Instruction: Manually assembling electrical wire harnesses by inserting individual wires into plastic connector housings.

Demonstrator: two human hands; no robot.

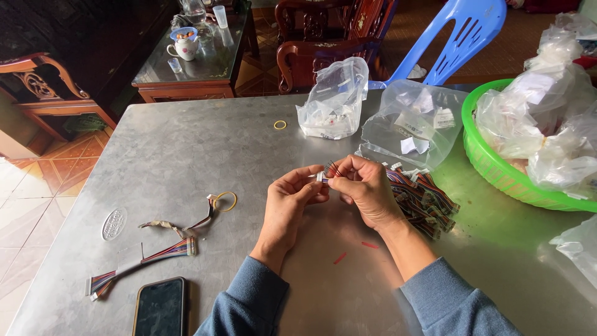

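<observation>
Nearest, a dark smartphone (160, 306) lies by a ribbon cable (142, 261) on the metal table (180, 143). Left hand (289, 202) and right hand (367, 186) both pinch a small white wire connector (323, 176) above the table, beside piled harnesses (426, 199); farther off, plastic bags (333, 99) and a green basket (497, 174).

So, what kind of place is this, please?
Probably a home used for piecework: carved wooden chairs and a side table with a teapot stand behind a metal worktable holding wire harnesses and bagged parts.

two rubber bands (280, 124), one phone (160, 307), one basket (491, 168)
</observation>
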